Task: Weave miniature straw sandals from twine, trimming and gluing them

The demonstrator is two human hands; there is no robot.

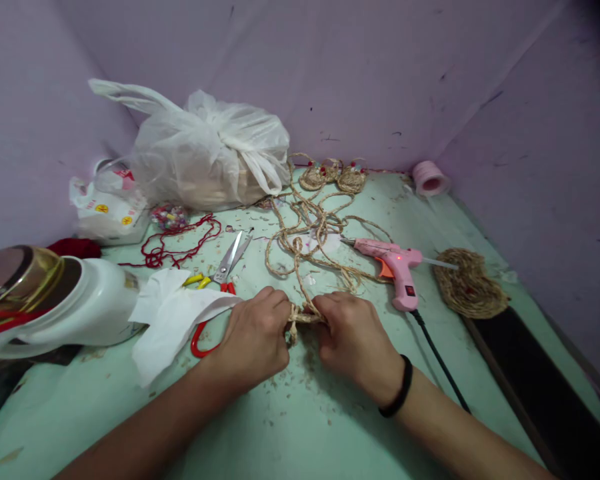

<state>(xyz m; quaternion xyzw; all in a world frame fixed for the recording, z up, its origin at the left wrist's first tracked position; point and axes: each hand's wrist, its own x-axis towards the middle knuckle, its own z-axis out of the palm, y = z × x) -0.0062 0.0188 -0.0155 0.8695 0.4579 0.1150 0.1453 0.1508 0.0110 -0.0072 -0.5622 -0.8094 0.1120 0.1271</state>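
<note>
Both hands grip a braided straw rope (307, 319), with a short knotted stretch showing between them. My left hand (260, 330) is closed round the left part, where a short end hangs down. My right hand (353, 333), with a black band on its wrist, is closed on the right part. From between the hands the rope runs up to a loose, tangled heap (320, 227) on the table. Scissors (224, 267) with red and yellow handles lie open left of my left hand, partly under white paper (175, 313). My fingertips are mostly hidden.
A pink glue gun (397, 263) with a lit red light lies at right, its cord trailing forward. Beyond it is a coiled straw piece (470, 283). A white jug (100, 303), red yarn (180, 243) and a knotted plastic bag (215, 153) occupy the left and back.
</note>
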